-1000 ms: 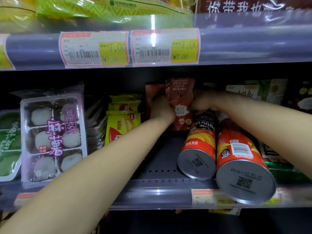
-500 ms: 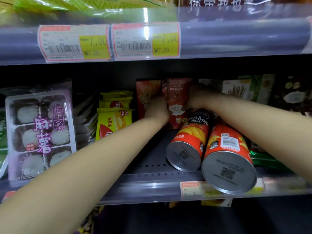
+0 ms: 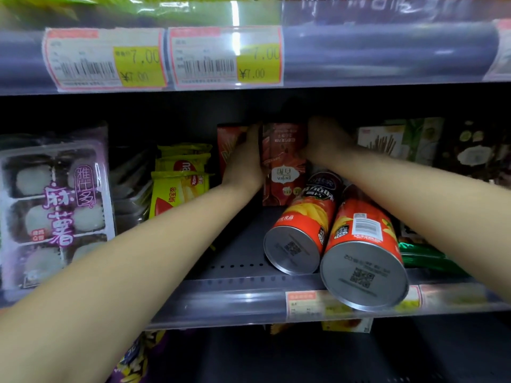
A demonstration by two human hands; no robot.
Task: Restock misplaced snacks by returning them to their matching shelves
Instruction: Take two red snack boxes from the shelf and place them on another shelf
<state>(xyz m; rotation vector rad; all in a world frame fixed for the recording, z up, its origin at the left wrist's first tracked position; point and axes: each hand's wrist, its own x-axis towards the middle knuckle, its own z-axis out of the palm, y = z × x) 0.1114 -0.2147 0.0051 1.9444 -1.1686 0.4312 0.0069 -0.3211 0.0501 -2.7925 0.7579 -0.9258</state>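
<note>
My left hand [image 3: 244,161] and right hand [image 3: 325,143] clasp a dark red snack box [image 3: 284,161] from either side, fingers curled round its edges. It stands upright, print upside down, far back on the shelf [image 3: 235,275]. Another red box [image 3: 228,145] stands just left of it. Two orange crisp cans [image 3: 301,230] [image 3: 362,252] lie on their sides nearer, touching each other, metal bases towards me. Two price tags [image 3: 106,59] [image 3: 225,56] hang above.
</note>
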